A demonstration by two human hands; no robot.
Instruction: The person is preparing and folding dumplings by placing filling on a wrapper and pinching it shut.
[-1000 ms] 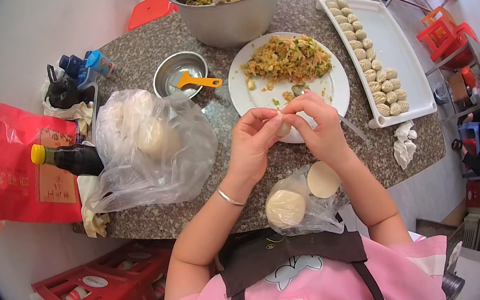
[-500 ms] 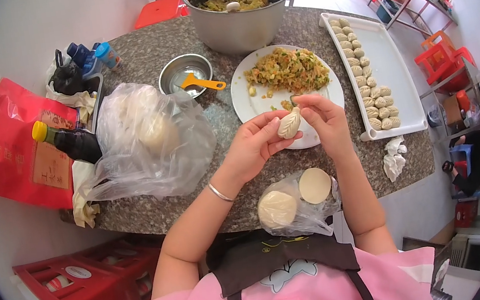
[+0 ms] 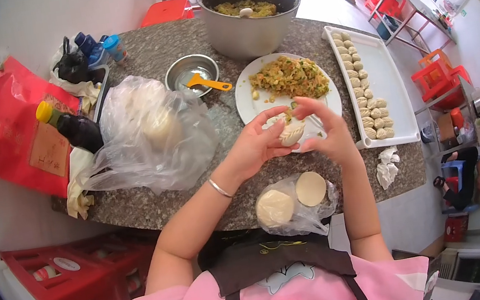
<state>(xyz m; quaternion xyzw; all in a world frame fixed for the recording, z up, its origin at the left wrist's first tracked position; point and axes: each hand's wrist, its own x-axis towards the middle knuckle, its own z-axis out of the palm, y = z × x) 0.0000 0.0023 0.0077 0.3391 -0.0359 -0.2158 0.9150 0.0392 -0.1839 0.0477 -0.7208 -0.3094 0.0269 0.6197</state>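
In my left hand [image 3: 258, 140], which wears a silver bangle, I hold a pale dumpling [image 3: 292, 135] with a braided-looking pleated seam. My right hand [image 3: 336, 135] is just beside it, thumb and forefinger spread apart. Both hands are over the near edge of a white plate [image 3: 248, 106] bearing a heap of chopped vegetable filling [image 3: 295, 79]. Closer to me lie round dough wrappers, one bare wrapper [image 3: 311, 189] and one under plastic film [image 3: 275, 208], on a clear bag [image 3: 306, 227]. To the right, a white tray [image 3: 396, 95] carries rows of pleated dumplings [image 3: 361, 79].
A large metal pot [image 3: 247, 34] of filling stands behind the plate. Left of it are a steel bowl [image 3: 176, 72] with an orange scoop [image 3: 215, 84], a plastic bag of dough [image 3: 156, 131], a dark bottle [image 3: 79, 130] and a red bag [image 3: 21, 136]. Crumpled tissue [image 3: 387, 168] lies below the tray.
My right fingers have come away from the dumpling and spread. The dumpling has turned in my left hand, and the view has shifted slightly.
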